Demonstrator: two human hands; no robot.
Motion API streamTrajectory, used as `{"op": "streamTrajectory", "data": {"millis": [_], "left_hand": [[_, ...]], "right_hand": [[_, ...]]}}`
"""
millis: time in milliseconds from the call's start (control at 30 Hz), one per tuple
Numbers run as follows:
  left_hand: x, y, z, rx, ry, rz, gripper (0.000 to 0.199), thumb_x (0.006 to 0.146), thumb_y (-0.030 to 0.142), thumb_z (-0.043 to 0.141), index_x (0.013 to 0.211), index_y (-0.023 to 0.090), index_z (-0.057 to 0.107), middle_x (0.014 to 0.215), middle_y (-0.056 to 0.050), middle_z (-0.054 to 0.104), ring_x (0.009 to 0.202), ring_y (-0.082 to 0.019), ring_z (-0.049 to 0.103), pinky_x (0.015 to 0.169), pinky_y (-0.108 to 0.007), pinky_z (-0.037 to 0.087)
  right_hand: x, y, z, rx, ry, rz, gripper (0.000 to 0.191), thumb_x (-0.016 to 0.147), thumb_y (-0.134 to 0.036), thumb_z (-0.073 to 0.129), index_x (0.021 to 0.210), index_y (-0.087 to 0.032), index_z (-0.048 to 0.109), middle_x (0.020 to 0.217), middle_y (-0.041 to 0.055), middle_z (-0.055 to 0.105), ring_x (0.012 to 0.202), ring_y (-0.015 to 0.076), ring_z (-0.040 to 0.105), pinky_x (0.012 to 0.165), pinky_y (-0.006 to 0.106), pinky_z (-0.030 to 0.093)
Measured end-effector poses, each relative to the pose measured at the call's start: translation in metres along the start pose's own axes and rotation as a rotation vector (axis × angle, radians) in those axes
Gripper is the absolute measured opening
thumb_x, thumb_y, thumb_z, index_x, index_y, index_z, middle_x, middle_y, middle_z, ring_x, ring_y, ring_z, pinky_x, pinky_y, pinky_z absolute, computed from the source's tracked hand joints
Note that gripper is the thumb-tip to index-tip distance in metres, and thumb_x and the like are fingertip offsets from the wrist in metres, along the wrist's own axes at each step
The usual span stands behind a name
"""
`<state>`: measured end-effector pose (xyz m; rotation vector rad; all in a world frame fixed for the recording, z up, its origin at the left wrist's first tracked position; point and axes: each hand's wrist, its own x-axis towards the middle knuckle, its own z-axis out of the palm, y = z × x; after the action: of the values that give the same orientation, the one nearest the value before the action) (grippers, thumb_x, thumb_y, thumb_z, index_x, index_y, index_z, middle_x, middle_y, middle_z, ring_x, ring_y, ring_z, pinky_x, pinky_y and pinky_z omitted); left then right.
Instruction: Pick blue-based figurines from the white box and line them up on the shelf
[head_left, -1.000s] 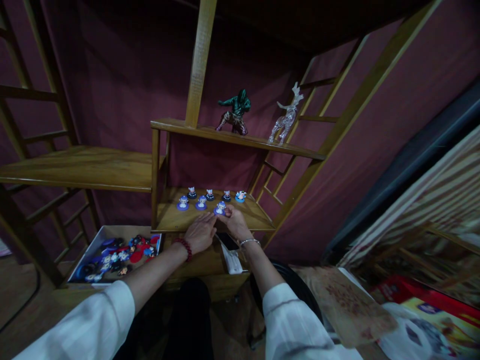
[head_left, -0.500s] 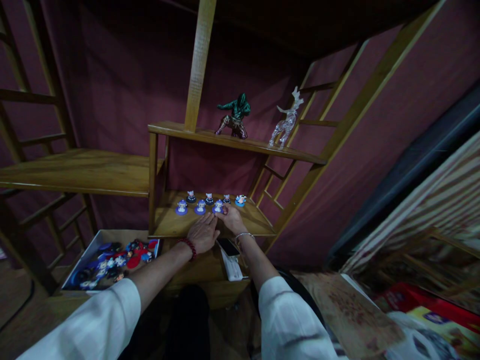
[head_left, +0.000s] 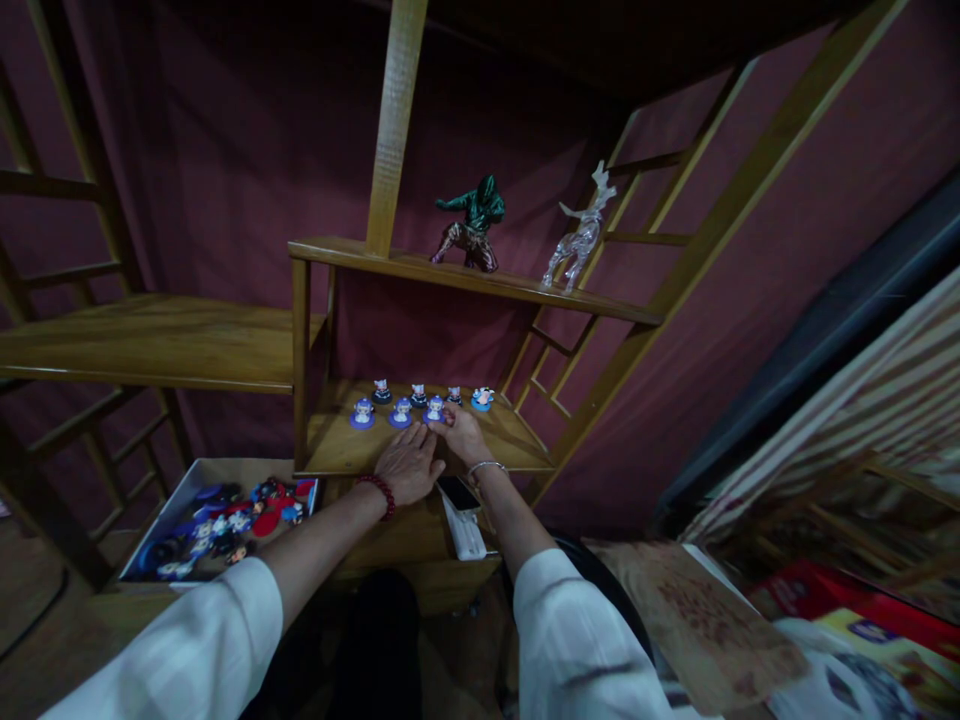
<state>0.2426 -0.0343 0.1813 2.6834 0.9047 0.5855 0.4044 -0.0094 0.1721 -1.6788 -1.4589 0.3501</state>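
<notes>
at the front purple figurine (head_left: 434, 409), right hand (head_left: 459, 432) partly hides its grip; hold unclear.

Both arms reach forward and converge, the left forearm (head_left: 322, 548) slanting up from the lower left and the right forearm (head_left: 519, 520) from the lower right, bare beyond the elbows. The left hand (head_left: 409, 470) lies palm down, back upward, its fingers extended forward and its thumb angled out toward the other. The right hand (head_left: 459, 436) sits just beside it, slightly farther forward, bent leftward from the right wrist (head_left: 487, 470), its fingers partly curled.
</notes>
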Motion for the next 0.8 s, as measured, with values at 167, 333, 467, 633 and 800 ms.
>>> {"op": "streamTrajectory", "data": {"millis": [167, 333, 467, 633, 800], "left_hand": [[0.001, 0.002, -0.001, 0.024, -0.016, -0.029, 0.053, 0.082, 0.039, 0.035, 0.124, 0.006, 0.04, 0.136, -0.02, 0.034, 0.129, -0.028, 0.024, 0.104, -0.043, 0.017], [0.004, 0.001, 0.0, 0.018, -0.018, -0.043, 0.054, 0.081, 0.04, 0.036, 0.124, 0.007, 0.04, 0.136, -0.02, 0.034, 0.129, -0.029, 0.024, 0.103, -0.045, 0.017], [0.004, 0.002, 0.0, 0.023, -0.013, -0.046, 0.052, 0.081, 0.041, 0.036, 0.122, 0.009, 0.042, 0.136, -0.019, 0.035, 0.129, -0.028, 0.024, 0.103, -0.045, 0.017], [0.004, 0.004, 0.001, 0.032, 0.006, -0.042, 0.053, 0.08, 0.04, 0.037, 0.122, 0.008, 0.043, 0.135, -0.019, 0.036, 0.128, -0.029, 0.025, 0.103, -0.044, 0.016], [0.003, 0.003, 0.003, 0.051, 0.011, -0.032, 0.055, 0.081, 0.041, 0.035, 0.123, 0.005, 0.041, 0.135, -0.02, 0.035, 0.128, -0.028, 0.025, 0.104, -0.042, 0.015]], "right_hand": [[0.002, 0.007, 0.002, -0.023, 0.007, -0.014, 0.033, 0.065, -0.023, 0.065, 0.097, -0.023, 0.058, 0.091, 0.0014, 0.065, 0.084, 0.0159, 0.06, 0.079, 0.031, 0.046], [0.004, 0.012, 0.003, -0.018, 0.013, -0.055, 0.036, 0.065, -0.02, 0.065, 0.099, -0.022, 0.057, 0.089, 0.0014, 0.065, 0.083, 0.0154, 0.06, 0.078, 0.031, 0.047], [0.004, 0.01, 0.002, 0.002, 0.007, -0.046, 0.04, 0.064, -0.019, 0.066, 0.103, -0.022, 0.056, 0.09, 0.002, 0.065, 0.082, 0.0159, 0.06, 0.078, 0.031, 0.047], [0.001, 0.005, 0.001, 0.065, 0.008, -0.046, 0.042, 0.063, -0.018, 0.066, 0.104, -0.025, 0.056, 0.09, 0.001, 0.066, 0.086, 0.0171, 0.06, 0.081, 0.033, 0.047], [0.002, 0.006, 0.002, 0.072, -0.005, -0.058, 0.047, 0.063, -0.017, 0.066, 0.108, -0.024, 0.054, 0.094, 0.002, 0.065, 0.091, 0.0177, 0.059, 0.085, 0.035, 0.046]]}}
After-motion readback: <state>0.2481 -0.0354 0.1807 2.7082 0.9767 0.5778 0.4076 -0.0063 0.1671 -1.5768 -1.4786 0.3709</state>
